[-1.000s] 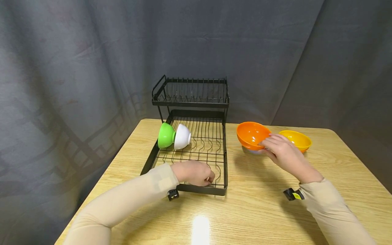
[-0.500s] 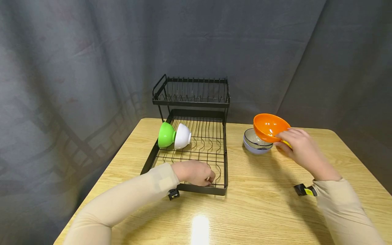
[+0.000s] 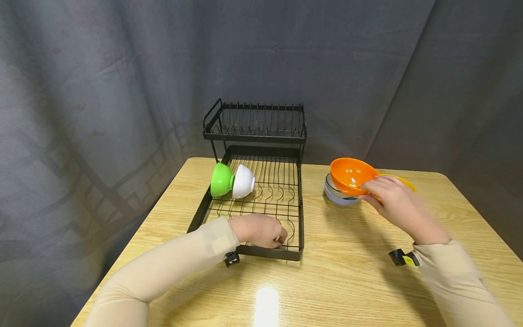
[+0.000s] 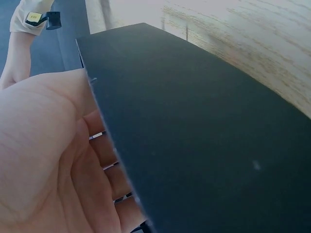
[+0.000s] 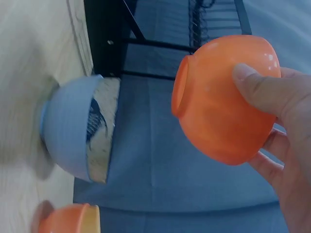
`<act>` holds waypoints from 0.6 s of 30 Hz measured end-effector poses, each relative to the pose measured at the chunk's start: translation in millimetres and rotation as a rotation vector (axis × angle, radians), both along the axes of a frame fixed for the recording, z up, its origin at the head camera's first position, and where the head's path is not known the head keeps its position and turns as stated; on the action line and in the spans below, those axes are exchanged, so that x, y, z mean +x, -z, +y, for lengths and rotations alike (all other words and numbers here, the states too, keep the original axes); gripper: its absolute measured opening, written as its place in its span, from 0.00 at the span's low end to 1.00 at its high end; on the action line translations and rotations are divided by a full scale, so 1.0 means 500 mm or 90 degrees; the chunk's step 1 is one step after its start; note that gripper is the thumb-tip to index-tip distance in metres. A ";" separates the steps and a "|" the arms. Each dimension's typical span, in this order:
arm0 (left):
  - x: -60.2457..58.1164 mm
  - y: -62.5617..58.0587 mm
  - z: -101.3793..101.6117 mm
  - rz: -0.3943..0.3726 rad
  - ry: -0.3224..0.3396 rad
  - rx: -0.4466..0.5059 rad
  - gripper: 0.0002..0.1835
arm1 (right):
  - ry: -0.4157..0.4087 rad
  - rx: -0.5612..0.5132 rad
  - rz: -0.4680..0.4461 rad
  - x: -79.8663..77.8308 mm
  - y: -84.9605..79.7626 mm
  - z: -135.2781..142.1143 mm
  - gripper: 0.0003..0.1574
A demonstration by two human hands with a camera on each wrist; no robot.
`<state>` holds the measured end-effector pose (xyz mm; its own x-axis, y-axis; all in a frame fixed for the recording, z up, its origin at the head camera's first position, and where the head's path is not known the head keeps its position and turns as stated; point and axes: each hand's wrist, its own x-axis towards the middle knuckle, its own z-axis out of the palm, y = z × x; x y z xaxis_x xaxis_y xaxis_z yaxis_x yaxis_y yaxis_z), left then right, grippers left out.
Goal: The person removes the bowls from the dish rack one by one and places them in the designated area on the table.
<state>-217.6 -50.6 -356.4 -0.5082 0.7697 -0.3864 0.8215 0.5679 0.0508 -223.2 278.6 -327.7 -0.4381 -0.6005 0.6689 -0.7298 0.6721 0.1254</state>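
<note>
In the head view my right hand (image 3: 392, 202) holds an orange bowl (image 3: 349, 175) by its near right rim, thumb on the outer wall. The right wrist view shows this orange bowl (image 5: 231, 102) tilted and clear of the lavender bowl (image 5: 73, 126), which stands on the table with a dark figure inside. My left hand (image 3: 259, 230) rests in the lower tier of the black dish rack (image 3: 301, 218), just behind its front rim, fingers loosely bent over the wires. A green bowl (image 3: 221, 180) and a white bowl (image 3: 242, 182) stand on their sides in the rack's left part.
A yellow bowl (image 3: 402, 180), orange outside, sits on the table behind my right hand, partly hidden. The rack's upper tier (image 3: 255, 122) rises at the back. A grey curtain (image 3: 347, 81) hangs behind the wooden table (image 3: 327, 281).
My right hand lifted the orange bowl off the lavender bowl, moving up and right, then came back slightly left and lower. The left hand has stayed still.
</note>
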 end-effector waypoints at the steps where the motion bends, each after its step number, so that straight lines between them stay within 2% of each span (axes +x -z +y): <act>1: 0.000 0.000 0.000 0.000 0.001 0.000 0.04 | -0.007 0.003 -0.002 0.001 0.004 -0.004 0.36; 15: -0.001 -0.002 0.001 -0.003 0.006 -0.002 0.05 | -0.054 0.066 -0.059 0.012 0.065 -0.050 0.36; 16: -0.001 -0.002 0.001 -0.004 0.006 -0.002 0.04 | -0.055 0.072 -0.068 0.013 0.068 -0.051 0.36; 18: -0.002 -0.002 0.001 -0.006 0.005 -0.001 0.04 | -0.053 0.084 -0.087 0.015 0.072 -0.053 0.28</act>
